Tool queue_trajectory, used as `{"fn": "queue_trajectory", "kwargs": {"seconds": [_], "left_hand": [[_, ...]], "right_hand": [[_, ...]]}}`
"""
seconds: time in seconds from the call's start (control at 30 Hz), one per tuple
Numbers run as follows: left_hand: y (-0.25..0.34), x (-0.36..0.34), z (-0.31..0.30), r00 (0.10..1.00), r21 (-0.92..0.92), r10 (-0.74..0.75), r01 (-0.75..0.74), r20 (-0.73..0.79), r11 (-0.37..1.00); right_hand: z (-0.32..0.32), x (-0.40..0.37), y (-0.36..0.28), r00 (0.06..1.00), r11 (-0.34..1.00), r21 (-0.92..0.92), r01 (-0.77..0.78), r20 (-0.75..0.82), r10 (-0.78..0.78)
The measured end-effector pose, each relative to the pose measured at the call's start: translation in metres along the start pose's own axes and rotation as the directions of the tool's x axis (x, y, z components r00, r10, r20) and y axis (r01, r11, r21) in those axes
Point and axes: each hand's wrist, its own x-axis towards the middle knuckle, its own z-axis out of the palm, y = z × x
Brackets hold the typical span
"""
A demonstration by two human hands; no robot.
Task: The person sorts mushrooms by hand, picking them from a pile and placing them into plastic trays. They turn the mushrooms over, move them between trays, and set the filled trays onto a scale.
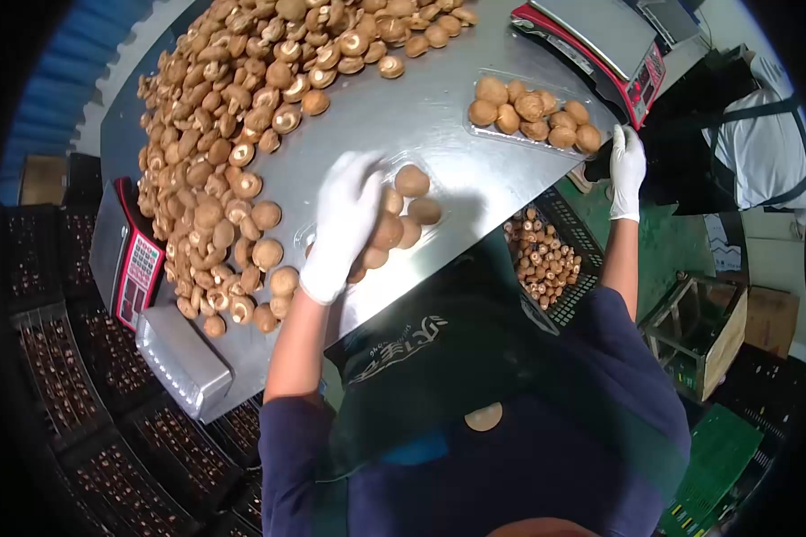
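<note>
My left hand (345,215), in a white glove, is over a group of brown mushrooms (412,181) in a clear plastic tray (436,234). Its thumb and fingers are apart, slightly blurred, and it covers part of the tray. My right hand (628,170), also gloved in white, is at the table's right edge, close to a red scale (638,89). Its fingers point up and away, with nothing visible in them. Just left of it, a second clear tray (510,139) holds several mushrooms (529,106), caps up.
A large heap of mushrooms (215,161) covers the left and far metal table (358,125). Another red scale (141,268) and stacked clear trays (184,353) stand at the left edge. Below the right edge is a black crate (575,291) of mushroom stems. A person (761,143) is at right.
</note>
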Motion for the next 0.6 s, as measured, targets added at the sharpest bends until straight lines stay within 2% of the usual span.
{"fn": "queue_trajectory", "kwargs": {"seconds": [0.03, 0.07, 0.1, 0.17, 0.2, 0.23, 0.27, 0.3, 0.33, 0.37, 0.43, 0.5, 0.57, 0.6], "left_hand": [[0.004, 0.026, 0.018, 0.997, -0.055, -0.013, 0.017, 0.075, 0.998], [0.001, 0.049, 0.041, 0.984, -0.222, -0.071, 0.107, 0.164, 0.969], [-0.001, 0.082, 0.067, 0.978, -0.065, -0.06, 0.075, 0.202, 0.995], [-0.034, 0.13, 0.127, 0.982, -0.014, -0.027, 0.03, 0.188, 0.999], [-0.039, 0.147, 0.144, 0.914, -0.157, -0.194, 0.263, 0.356, 0.952], [-0.038, 0.158, 0.154, 0.785, -0.246, -0.31, 0.497, 0.537, 0.833], [-0.034, 0.16, 0.158, 0.784, -0.243, -0.301, 0.49, 0.544, 0.837], [-0.031, 0.156, 0.158, 0.828, -0.171, -0.313, 0.431, 0.465, 0.886], [-0.03, 0.154, 0.156, 0.871, -0.092, -0.313, 0.372, 0.378, 0.924], [-0.029, 0.151, 0.153, 0.871, -0.086, -0.31, 0.367, 0.38, 0.926], [-0.029, 0.143, 0.143, 0.877, -0.24, -0.292, 0.399, 0.382, 0.885], [-0.005, 0.14, 0.124, 0.873, -0.285, -0.307, 0.426, 0.378, 0.859], [0.025, 0.147, 0.099, 0.87, -0.428, -0.294, 0.458, 0.396, 0.779], [0.041, 0.158, 0.089, 0.857, -0.381, -0.297, 0.464, 0.421, 0.8]], "right_hand": [[0.011, 0.002, 0.024, 0.989, 0.992, 0.066, -0.106, 0.111, 0.098], [0.024, 0.003, 0.043, 0.946, 0.936, 0.25, -0.248, 0.271, 0.178], [0.007, -0.007, 0.014, 0.869, 0.821, 0.391, -0.416, 0.436, 0.232], [0.026, -0.008, 0.021, 0.93, 0.842, 0.453, -0.293, 0.34, 0.14], [0.023, -0.007, 0.013, 0.915, 0.847, 0.424, -0.32, 0.369, 0.162], [0.02, -0.01, 0.001, 0.899, 0.851, 0.392, -0.35, 0.397, 0.187], [0.023, -0.013, -0.005, 0.911, 0.844, 0.405, -0.352, 0.355, 0.209], [0.023, -0.012, -0.003, 0.927, 0.883, 0.375, -0.282, 0.342, 0.151], [0.028, -0.01, 0.005, 0.923, 0.852, 0.426, -0.304, 0.352, 0.154], [0.033, -0.011, 0.011, 0.917, 0.816, 0.474, -0.329, 0.366, 0.157], [0.023, -0.01, 0.001, 0.932, 0.837, 0.462, -0.292, 0.335, 0.141], [0.005, -0.004, -0.021, 0.945, 0.857, 0.447, -0.256, 0.302, 0.125], [-0.023, 0.011, -0.051, 0.968, 0.828, 0.523, -0.2, 0.235, 0.086], [-0.045, 0.022, -0.07, 0.95, 0.83, 0.489, -0.27, 0.276, 0.146]]}}
